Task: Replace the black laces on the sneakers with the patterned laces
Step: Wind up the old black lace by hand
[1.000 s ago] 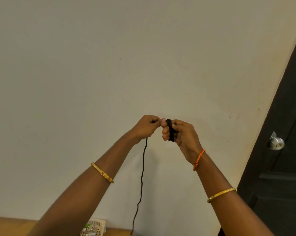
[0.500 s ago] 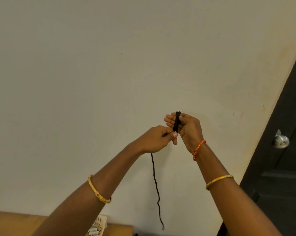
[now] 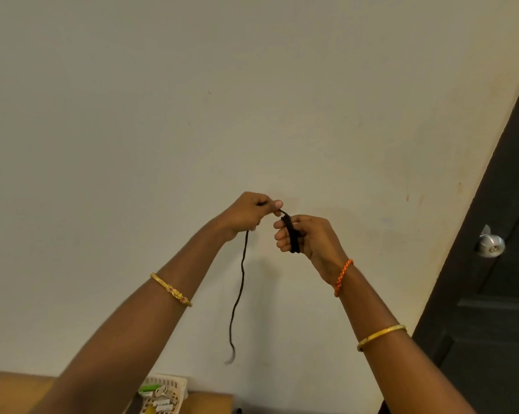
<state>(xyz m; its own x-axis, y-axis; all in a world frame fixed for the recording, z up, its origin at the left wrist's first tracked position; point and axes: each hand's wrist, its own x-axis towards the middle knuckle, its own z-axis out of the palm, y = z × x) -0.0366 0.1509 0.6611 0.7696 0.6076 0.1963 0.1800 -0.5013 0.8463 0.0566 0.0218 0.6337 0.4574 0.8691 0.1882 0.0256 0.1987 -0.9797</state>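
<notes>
The black lace (image 3: 291,233) is being held coiled around the right fingers (image 3: 282,234), its tail hanging below the left fingers (image 3: 270,204).

A wooden tabletop (image 3: 10,392) shows only as a strip along the bottom edge, far below the left hand (image 3: 246,215) and partly hidden behind the left forearm. On it, almost straight beneath that hand, sits a white slotted plastic basket (image 3: 174,383). The basket holds small items: a green piece, a metal key and some white bits, too small to name.
</notes>
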